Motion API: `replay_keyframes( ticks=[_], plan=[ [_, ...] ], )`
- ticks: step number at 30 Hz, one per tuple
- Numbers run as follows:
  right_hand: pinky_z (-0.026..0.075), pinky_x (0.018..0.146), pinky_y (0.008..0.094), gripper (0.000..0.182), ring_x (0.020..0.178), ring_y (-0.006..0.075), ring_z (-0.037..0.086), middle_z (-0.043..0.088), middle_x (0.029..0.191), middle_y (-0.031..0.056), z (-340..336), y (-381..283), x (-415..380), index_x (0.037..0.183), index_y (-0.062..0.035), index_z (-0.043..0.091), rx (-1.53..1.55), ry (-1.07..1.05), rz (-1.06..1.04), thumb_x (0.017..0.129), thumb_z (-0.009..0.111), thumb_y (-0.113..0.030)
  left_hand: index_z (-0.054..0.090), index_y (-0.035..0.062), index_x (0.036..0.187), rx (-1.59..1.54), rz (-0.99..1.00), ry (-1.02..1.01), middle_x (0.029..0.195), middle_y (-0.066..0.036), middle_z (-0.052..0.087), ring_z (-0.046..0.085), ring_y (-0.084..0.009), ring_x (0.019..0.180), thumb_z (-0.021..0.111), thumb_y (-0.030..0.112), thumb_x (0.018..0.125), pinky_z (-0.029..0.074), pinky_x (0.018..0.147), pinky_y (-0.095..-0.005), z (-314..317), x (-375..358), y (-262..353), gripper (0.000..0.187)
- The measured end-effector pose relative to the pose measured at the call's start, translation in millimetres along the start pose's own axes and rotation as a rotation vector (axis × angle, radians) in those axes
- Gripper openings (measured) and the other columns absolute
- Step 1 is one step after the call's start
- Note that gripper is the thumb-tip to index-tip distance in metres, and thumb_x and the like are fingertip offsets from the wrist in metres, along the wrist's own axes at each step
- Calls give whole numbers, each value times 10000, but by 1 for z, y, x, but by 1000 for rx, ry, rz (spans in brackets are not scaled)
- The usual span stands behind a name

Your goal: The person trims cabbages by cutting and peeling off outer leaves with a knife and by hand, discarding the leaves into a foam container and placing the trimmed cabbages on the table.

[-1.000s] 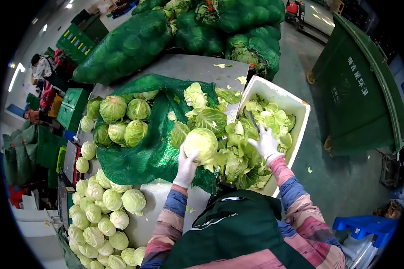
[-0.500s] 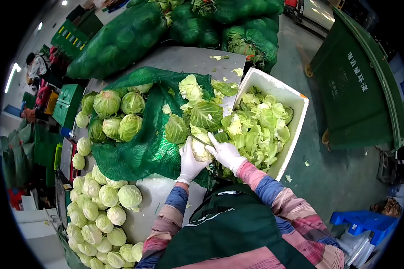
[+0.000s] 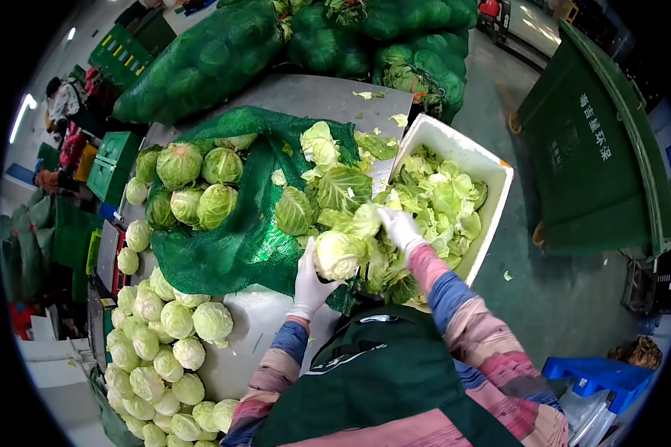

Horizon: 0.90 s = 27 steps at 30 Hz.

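over one table [image 3: 250, 328], two hands [image 3: 312, 283] [image 3: 400, 228] flank one cabbage [image 3: 338, 256].

White Chinese characters on the bin [image 3: 585, 175] seem to read 海吉星环保; smaller lettering below is too faint.

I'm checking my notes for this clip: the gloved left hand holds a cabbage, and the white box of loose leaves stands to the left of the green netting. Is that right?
Not quite: in the head view, the white box of loose leaves stands to the right of the green netting. The gloved left hand does hold a cabbage.
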State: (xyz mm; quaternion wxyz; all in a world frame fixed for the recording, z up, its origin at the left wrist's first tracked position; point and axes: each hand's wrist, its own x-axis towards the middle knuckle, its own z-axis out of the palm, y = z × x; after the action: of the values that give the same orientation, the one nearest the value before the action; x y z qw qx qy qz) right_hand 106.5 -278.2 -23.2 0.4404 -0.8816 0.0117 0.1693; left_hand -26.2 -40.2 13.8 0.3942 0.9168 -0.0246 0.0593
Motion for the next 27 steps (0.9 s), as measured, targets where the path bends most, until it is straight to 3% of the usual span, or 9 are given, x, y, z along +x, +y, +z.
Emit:
replay_keyframes(
  ticks=[4,7,10,11,14,16,20,25,27],
  plan=[
    [508,804,441,541,894,369,662,692,988,183,-7,13,-6,1314,-80,562,-278,114,-26,967,465,-484,287,11,1399,-418,-323,9,1376,-161,465,505,-265,1245,900,122,594,423,1051,-369,-3,-20,-11,1018],
    [531,649,405,793,674,336,659,675,770,181,-1,-33,-29,1532,-125,150,-31,104,-4,941,525,-498,255,11,1383,-512,-318,89,1326,-155,485,522,-236,1216,892,100,613,437,1036,-363,1,-20,-28,1003],
    [541,731,359,960,756,311,684,689,867,188,19,-69,-46,1546,-138,72,115,-189,35,860,607,-544,241,-5,1383,-565,-354,64,1323,-172,483,516,-244,1221,883,88,627,427,1044,-361,-1,-11,-33,995],
    [551,713,318,940,627,224,669,701,1026,140,33,-69,-42,1547,-129,99,100,-145,26,864,673,-426,229,0,1391,-548,-331,30,1324,-169,482,521,-245,1212,864,94,657,444,1025,-364,-2,-10,-38,975],
    [534,780,328,798,745,289,675,698,944,147,77,-51,-26,1485,-99,330,2,90,-178,846,692,-411,205,10,1408,-502,-282,-36,1327,-163,481,531,-247,1196,828,105,716,479,987,-368,-12,-5,-40,936],
    [520,809,343,549,843,325,661,689,908,151,84,-58,-24,1260,-46,588,151,115,-322,833,710,-370,253,55,1436,-965,-718,-93,1351,-152,475,504,-260,1244,687,174,872,489,977,-413,-33,3,-14,722],
    [520,750,393,307,823,327,666,677,890,161,64,-94,-42,994,-81,657,103,-26,-320,828,711,-334,362,100,1420,-1130,-725,16,1308,-137,542,501,-273,1259,549,340,963,500,955,-458,-22,9,-30,548],
    [525,719,377,357,769,275,677,695,864,132,4,-75,-38,1121,-131,633,210,94,-189,837,709,-335,317,116,1479,-1549,-695,-25,1461,-193,409,446,-335,1314,452,621,919,427,1027,-519,-40,1,12,766],
    [538,713,359,488,766,263,681,706,889,140,-34,-48,-20,1235,-118,590,-245,64,-1,833,711,-366,327,107,1470,-1931,-586,-87,1471,-196,387,433,-386,1310,459,645,902,401,1053,-526,-51,2,29,793]
  ],
)
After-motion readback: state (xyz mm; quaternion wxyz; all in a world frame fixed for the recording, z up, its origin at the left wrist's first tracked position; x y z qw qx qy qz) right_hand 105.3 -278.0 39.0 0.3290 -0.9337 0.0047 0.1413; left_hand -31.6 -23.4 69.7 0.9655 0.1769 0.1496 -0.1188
